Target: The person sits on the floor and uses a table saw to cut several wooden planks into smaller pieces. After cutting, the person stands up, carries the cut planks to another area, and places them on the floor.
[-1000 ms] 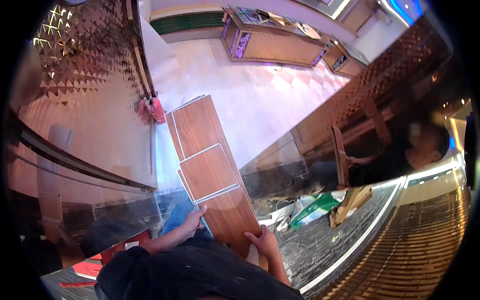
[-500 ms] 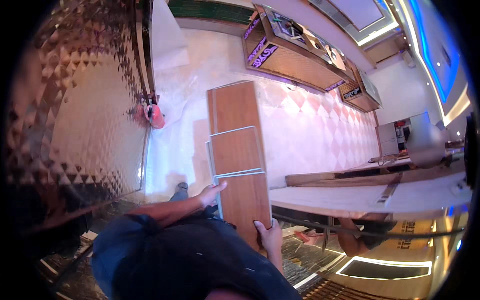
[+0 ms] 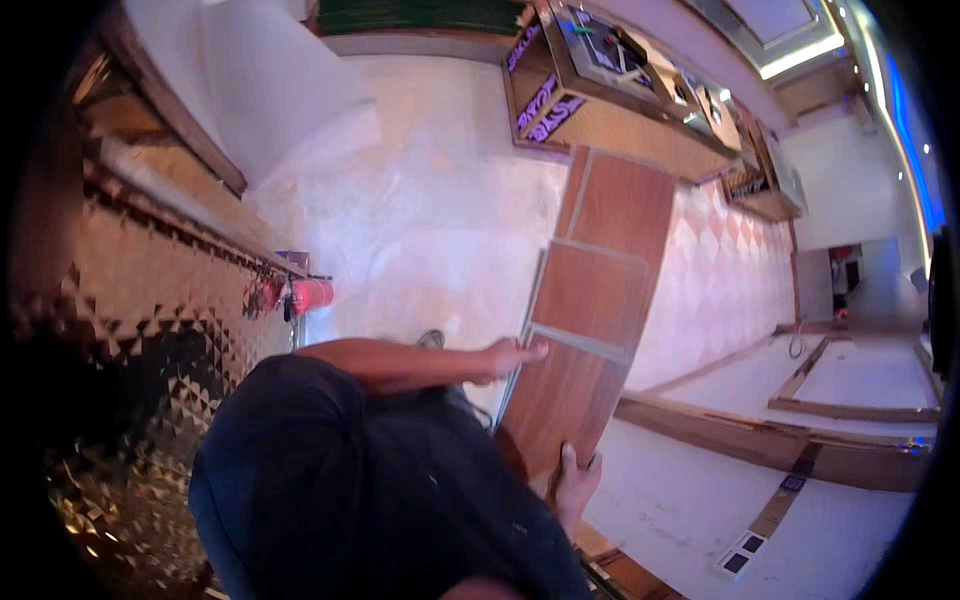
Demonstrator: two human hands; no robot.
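Note:
A long stack of reddish-brown wood-grain boards [image 3: 585, 385] with pale grey edges stretches away in front of me, tilted to the right. The boards overlap in steps, so several ends show. My left hand [image 3: 510, 358] grips the left edge, its thumb over the top face and its other fingers hidden beneath. At the near right edge, my right hand [image 3: 577, 487] clasps the stack with its thumb up on the face. The underside is out of sight.
A red fire extinguisher [image 3: 312, 294] stands at the left by a faceted, shiny wall panel [image 3: 190, 300]. Ahead right is a wood-clad counter [image 3: 640, 125] with tools and pieces on top. Along the right runs a white wall [image 3: 680, 480] with brown trim and a switch plate [image 3: 742, 555].
My view has turned, and the boards now point further right, toward the counter. Both hands have kept their hold. The reflective surface at lower right has given way to the white wall.

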